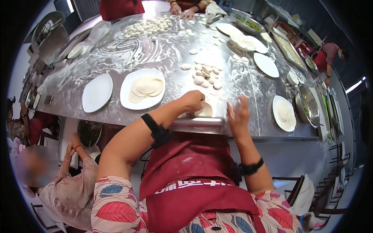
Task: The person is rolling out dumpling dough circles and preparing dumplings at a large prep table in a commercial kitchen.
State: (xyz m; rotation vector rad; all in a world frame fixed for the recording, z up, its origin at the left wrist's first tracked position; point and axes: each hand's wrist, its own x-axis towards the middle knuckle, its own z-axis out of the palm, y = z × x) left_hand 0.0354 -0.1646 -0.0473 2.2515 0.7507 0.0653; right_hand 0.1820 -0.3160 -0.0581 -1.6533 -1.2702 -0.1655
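My left hand (193, 101) is closed, its fingers pinching the edge of a round, flat dough wrapper (206, 110) close to the table's front edge. My right hand (238, 113) hovers just right of the wrapper, fingers apart and slightly blurred, with nothing visible in it. A shiny metal bar (200, 123) runs along the edge below the wrapper. Small dough pieces (208, 73) lie heaped beyond my hands. To the left, a white plate (123, 96) bears several overlapping rolled wrappers (145, 87).
A bare white plate (97, 93) lies further left. At the right are another plate of wrappers (285, 114) and a metal bowl (307, 105) of green filling. Across the floured steel table (155, 58), a co-worker's hands (182, 11) rest near many dough pieces (147, 27). Another person sits lower left.
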